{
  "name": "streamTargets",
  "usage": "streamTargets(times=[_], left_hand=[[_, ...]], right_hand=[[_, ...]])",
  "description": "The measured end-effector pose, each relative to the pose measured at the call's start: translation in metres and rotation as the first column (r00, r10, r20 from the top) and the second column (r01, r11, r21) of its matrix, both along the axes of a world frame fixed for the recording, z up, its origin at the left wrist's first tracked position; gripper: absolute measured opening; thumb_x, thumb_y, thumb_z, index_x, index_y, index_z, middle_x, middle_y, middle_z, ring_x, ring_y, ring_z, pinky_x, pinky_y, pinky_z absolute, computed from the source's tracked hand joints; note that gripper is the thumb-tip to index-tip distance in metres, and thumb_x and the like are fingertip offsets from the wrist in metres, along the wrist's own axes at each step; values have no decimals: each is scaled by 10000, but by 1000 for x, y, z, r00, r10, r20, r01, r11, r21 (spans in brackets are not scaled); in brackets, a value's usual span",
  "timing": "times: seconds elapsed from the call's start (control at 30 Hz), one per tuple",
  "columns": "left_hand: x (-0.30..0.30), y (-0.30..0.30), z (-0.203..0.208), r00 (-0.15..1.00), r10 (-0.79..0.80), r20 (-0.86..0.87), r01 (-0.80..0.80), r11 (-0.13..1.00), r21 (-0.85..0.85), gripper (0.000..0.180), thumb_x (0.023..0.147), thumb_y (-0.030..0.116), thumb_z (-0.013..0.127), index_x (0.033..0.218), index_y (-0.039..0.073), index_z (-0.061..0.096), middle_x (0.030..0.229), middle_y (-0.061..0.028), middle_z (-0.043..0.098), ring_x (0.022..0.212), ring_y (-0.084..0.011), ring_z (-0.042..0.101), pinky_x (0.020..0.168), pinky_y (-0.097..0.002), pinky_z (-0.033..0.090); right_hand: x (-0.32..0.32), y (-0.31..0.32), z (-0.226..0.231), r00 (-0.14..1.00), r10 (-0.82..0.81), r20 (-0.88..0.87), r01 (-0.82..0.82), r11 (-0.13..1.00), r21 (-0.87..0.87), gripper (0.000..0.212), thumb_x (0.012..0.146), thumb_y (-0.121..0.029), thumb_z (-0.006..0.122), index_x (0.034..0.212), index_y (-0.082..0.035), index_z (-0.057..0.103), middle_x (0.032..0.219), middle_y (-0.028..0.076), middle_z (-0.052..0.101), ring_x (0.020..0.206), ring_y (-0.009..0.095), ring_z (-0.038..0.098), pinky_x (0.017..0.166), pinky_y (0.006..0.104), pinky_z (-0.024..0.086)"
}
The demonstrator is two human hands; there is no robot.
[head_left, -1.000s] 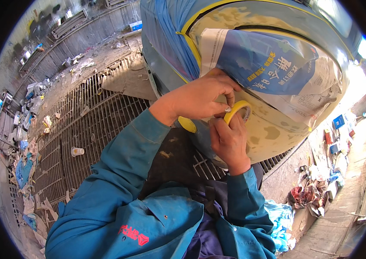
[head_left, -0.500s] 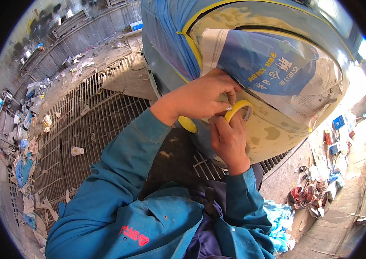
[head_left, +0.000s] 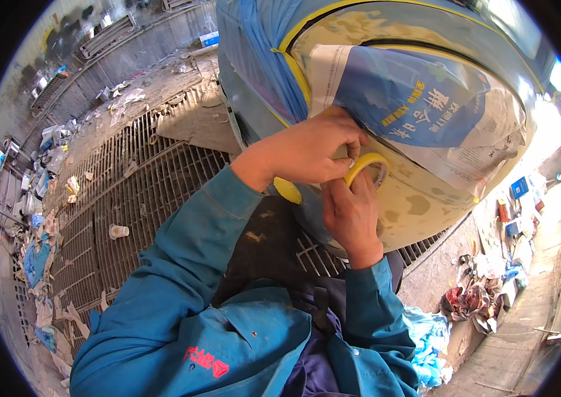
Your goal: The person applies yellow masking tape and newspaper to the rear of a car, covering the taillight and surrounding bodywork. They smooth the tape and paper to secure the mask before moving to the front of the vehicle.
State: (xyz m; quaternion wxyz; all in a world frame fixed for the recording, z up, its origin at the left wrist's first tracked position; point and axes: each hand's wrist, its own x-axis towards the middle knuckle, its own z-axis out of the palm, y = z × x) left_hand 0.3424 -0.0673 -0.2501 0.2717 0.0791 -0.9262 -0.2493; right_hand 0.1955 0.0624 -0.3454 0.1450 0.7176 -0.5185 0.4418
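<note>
My right hand (head_left: 353, 218) grips a roll of yellow masking tape (head_left: 371, 158) from below, close to a curved, patchily sanded vehicle panel (head_left: 419, 206). Just left of the roll, my left hand (head_left: 308, 147) has its fingers curled and pinched by the tape; what lies between the tips is hidden. Its knuckles reach the lower left edge of a newspaper sheet (head_left: 399, 92) that covers part of the panel. Yellow tape (head_left: 297, 76) edges the area, and blue plastic film (head_left: 254, 59) drapes over the body at the upper left. A yellow oval piece (head_left: 287, 190) shows under my left wrist.
Metal floor grating (head_left: 135, 198) spreads out on the left, with a white cup (head_left: 119, 231) on it. Scraps and boxes line the left wall. Crumpled paper (head_left: 479, 301), light blue plastic (head_left: 429, 344) and a blue box (head_left: 519, 188) lie on the right.
My left fingertips have shifted very slightly against the tape roll. The roll, my right hand and the newspaper stay almost where they were.
</note>
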Motion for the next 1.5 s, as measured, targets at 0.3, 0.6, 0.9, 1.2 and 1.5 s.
streamTargets(times=[0.3,0.6,0.9,1.2,1.5], left_hand=[[-4,5,6,993,93,71,-83,987,-138,138,870,131,795,919,21,728,1249,-138,791,1317,-375,662,1128,-447,567],[-2,-2,1,1000,-7,5,8,999,-47,163,850,88,829,892,38,680,1242,-120,788,1297,-363,677,1126,-451,568],[1,-10,3,998,-32,46,30,998,50,140,940,96,814,1016,40,710,1304,-100,775,1317,-340,663,1156,-451,530],[-3,-12,-10,998,-58,-33,57,998,-18,136,1013,98,759,1044,38,641,1290,-102,750,1267,-343,661,1122,-451,530],[-13,-5,-25,981,47,-190,-47,999,4,119,1043,68,732,1087,35,626,1226,-124,736,1168,-349,688,1040,-439,558]], right_hand=[[0,3,1,998,-43,-56,45,998,32,280,872,-20,781,1148,-47,745,1036,178,641,947,417,644,795,551,533],[-1,11,3,999,-35,-10,36,996,78,126,944,-40,818,1052,-75,763,1001,186,650,960,437,661,786,550,529],[-1,12,12,1000,-11,14,9,995,104,97,904,-51,786,933,-48,693,997,202,640,955,453,679,774,579,545],[-4,21,30,991,21,129,-40,989,142,66,997,-105,788,1011,-69,735,1022,212,679,891,471,701,732,580,557],[-18,66,74,876,-253,411,92,924,371,255,1075,-177,791,1321,-118,760,914,188,769,781,433,759,693,499,586]])
